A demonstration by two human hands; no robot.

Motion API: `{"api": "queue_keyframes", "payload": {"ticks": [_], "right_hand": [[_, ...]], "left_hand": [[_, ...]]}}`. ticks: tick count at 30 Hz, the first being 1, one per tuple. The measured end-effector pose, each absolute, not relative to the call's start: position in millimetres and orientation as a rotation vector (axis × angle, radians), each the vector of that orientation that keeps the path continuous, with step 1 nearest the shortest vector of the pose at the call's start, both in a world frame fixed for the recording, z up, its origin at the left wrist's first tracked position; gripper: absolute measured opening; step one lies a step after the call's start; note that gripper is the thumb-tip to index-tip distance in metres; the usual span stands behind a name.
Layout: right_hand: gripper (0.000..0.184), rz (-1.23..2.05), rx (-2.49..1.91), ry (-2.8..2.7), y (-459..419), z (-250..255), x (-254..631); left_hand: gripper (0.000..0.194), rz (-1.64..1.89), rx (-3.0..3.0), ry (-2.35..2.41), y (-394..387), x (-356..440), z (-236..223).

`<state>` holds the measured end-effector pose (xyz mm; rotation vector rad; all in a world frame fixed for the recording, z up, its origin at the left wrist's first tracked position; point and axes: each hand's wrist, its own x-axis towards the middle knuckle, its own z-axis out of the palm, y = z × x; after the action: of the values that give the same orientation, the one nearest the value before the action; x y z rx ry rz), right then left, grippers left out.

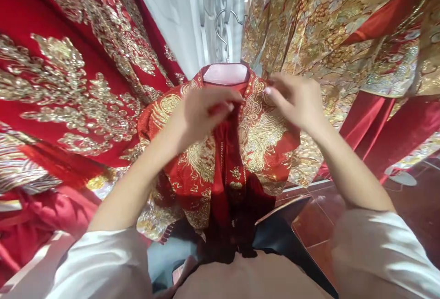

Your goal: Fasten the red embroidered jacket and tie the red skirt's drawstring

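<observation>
A red jacket (266,138) with gold embroidery hangs in front of me on a hanger with a metal hook (222,38). Its front is parted, showing dark red cloth inside. My left hand (206,109) lies across the upper front, just below the collar, fingers pointing right to the front edge. Motion blurs it, so its grip is unclear. At the shoulder on the right, my right hand (300,100) has its thumb on the embroidered front and its fingers over the top, pinching the cloth.
Red garments with gold sequins (99,102) crowd the left side. A gold patterned garment (309,38) hangs on the right. White drapery (168,10) is behind the hanger. Reddish floor tiles (314,225) and a dark flat panel (282,230) show below.
</observation>
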<state>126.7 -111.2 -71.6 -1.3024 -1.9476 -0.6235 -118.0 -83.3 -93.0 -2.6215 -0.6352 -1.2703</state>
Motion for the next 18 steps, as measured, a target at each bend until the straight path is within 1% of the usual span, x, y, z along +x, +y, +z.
{"api": "queue_keyframes", "payload": {"ticks": [1, 2, 3, 4, 6, 8, 11, 14, 16, 18], "right_hand": [[0.048, -0.671, -1.220, -1.974, -94, -62, 130], [0.048, -0.657, -1.143, -2.036, -77, -55, 133], [0.046, -0.596, -1.078, -2.105, -61, -50, 134], [0.043, -0.507, -1.029, -2.154, -46, -48, 134], [0.038, -0.339, -0.984, -2.145, -24, -49, 132], [0.040, -0.257, -0.991, -2.019, -13, -53, 128], [0.043, -0.181, -1.008, -1.729, -11, -52, 122], [0.043, -0.114, -0.946, -1.384, -17, -41, 120], [0.040, -0.150, -0.923, -1.426, -22, -35, 120], [0.036, -0.227, -0.959, -1.695, -26, -34, 120]], "left_hand": [[0.023, -1.362, -2.444, -0.711, -77, -130, -81], [0.029, -1.379, -2.320, -0.819, -68, -139, -71], [0.037, -1.312, -2.326, -0.921, -57, -145, -63], [0.040, -1.220, -2.427, -1.006, -44, -149, -58], [0.032, -1.155, -2.667, -1.107, -21, -150, -57], [0.036, -1.297, -2.717, -1.147, -9, -144, -60], [0.046, -1.597, -2.494, -1.187, -9, -131, -62], [0.052, -1.708, -2.346, -1.154, -13, -125, -60], [0.056, -1.737, -2.317, -1.107, -11, -125, -61], [0.057, -1.774, -2.338, -1.060, -8, -126, -63]]}}
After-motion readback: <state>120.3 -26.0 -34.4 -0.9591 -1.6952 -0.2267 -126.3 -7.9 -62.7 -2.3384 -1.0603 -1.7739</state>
